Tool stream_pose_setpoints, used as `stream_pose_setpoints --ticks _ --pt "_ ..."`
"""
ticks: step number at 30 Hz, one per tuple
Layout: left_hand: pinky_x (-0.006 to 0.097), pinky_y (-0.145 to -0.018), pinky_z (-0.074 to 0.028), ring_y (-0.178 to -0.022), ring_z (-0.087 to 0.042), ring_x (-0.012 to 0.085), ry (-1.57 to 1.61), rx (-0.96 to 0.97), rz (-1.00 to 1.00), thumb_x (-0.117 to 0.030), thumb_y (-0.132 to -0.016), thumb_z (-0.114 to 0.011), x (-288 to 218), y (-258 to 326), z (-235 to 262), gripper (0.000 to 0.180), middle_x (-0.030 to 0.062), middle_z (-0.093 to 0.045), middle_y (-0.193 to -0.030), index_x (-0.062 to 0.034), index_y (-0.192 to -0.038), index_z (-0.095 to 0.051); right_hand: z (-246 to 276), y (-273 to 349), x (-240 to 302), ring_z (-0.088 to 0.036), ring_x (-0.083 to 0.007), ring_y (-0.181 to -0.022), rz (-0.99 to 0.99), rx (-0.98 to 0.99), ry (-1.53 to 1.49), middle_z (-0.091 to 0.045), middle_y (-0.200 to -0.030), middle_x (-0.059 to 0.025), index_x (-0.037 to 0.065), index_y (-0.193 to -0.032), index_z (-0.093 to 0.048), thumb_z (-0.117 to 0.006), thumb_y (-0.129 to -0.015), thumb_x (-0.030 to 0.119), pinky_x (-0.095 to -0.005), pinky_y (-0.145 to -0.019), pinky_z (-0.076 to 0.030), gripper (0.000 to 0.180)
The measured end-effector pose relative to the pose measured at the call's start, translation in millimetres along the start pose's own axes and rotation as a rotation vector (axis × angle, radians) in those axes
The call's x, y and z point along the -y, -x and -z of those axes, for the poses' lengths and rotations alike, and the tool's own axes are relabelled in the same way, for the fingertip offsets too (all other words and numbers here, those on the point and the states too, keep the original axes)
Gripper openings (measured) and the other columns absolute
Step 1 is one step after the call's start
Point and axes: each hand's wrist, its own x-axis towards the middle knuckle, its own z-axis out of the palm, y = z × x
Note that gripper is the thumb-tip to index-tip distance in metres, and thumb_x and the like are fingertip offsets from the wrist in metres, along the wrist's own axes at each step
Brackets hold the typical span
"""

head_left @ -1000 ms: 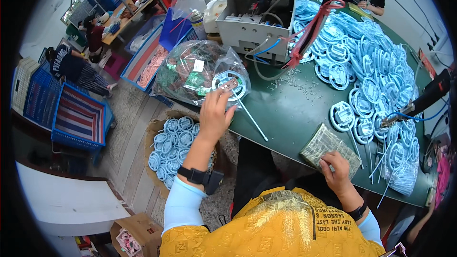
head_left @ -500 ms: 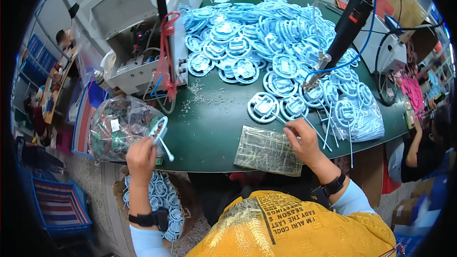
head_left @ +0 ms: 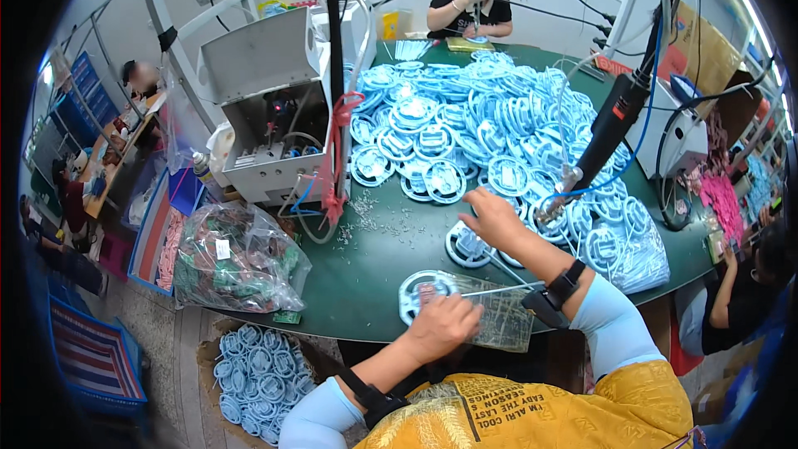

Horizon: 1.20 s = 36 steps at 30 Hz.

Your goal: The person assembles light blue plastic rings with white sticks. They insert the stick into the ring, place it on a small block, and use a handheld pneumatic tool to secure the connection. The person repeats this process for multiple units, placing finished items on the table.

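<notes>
Left hand (head_left: 446,324) grips blue ring (head_left: 406,296) near block (head_left: 504,322). Right hand (head_left: 494,216), fingers parted, at pile (head_left: 482,129); contact hard to tell.

Your shirt (head_left: 549,403) is mustard yellow with dark lettering and a paler wheat-ear print; your sleeves (head_left: 619,312) are pale blue, your wristbands (head_left: 567,283) black. The ring nearest you (head_left: 406,299) is light blue, like the heap of rings (head_left: 474,125) on your dark green worktop (head_left: 332,291). You face a black tool (head_left: 611,129) with an orange patch and a red ribbon (head_left: 339,150).
</notes>
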Motion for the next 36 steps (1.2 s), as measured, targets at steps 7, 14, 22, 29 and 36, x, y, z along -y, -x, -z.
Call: stream_pose_setpoints --ticks 7,14,22,29,36 --pt "0.054 -0.100 -0.037 -0.130 -0.044 0.0310 -0.139 -0.124 0.177 -0.035 -0.075 -0.077 8 31 19 0.061 0.0170 -0.047 -0.138 -0.0117 -0.128 -0.057 -72 -51 -29 -0.034 -0.0422 -0.138 -0.003 0.141 0.178 -0.036 -0.148 -0.0266 0.004 -0.143 -0.039 -0.080 -0.074 0.034 -0.0478 -0.113 -0.032 0.086" --pt "0.063 -0.110 -0.023 -0.143 -0.021 0.0458 -0.089 0.116 0.684 -0.041 -0.073 -0.079 56 103 30 0.083 0.0275 -0.028 -0.151 -0.0107 -0.142 -0.043 -96 -57 -59 -0.055 -0.0447 -0.114 -0.012 0.029 0.195 -0.051 -0.131 -0.0279 0.001 -0.124 -0.055 -0.067 -0.087 0.020 -0.0456 -0.094 -0.047 0.044" --pt "0.046 -0.108 -0.039 -0.131 -0.045 0.0389 -0.170 -0.013 0.517 -0.012 -0.079 -0.066 77 119 22 0.056 0.0254 -0.045 -0.139 0.0020 -0.131 -0.050 -44 -87 -42 -0.052 -0.0403 -0.071 -0.087 -0.229 -0.115 -0.057 -0.085 -0.0250 -0.001 -0.098 -0.057 -0.041 -0.103 0.024 -0.0443 -0.065 -0.041 0.031" --pt "0.045 -0.103 -0.044 -0.121 -0.055 0.0353 -0.236 -0.143 0.257 -0.008 -0.085 -0.052 48 84 49 0.042 0.0230 -0.057 -0.127 0.0054 -0.125 -0.054 56 -53 43 -0.048 -0.0096 -0.075 -0.004 -0.331 -0.478 -0.055 -0.085 -0.0012 0.001 -0.115 -0.060 -0.044 -0.104 0.020 -0.0262 -0.067 -0.040 0.027" --pt "0.045 -0.106 -0.039 -0.121 -0.053 0.0365 -0.187 -0.006 0.073 -0.016 -0.080 -0.057 6 26 -26 0.042 0.0238 -0.058 -0.121 0.0044 -0.116 -0.057 94 19 39 -0.040 -0.0050 -0.070 -0.116 -0.200 -0.588 -0.048 -0.082 0.0040 0.000 -0.110 -0.059 -0.049 -0.101 0.016 -0.0211 -0.061 -0.032 0.021"
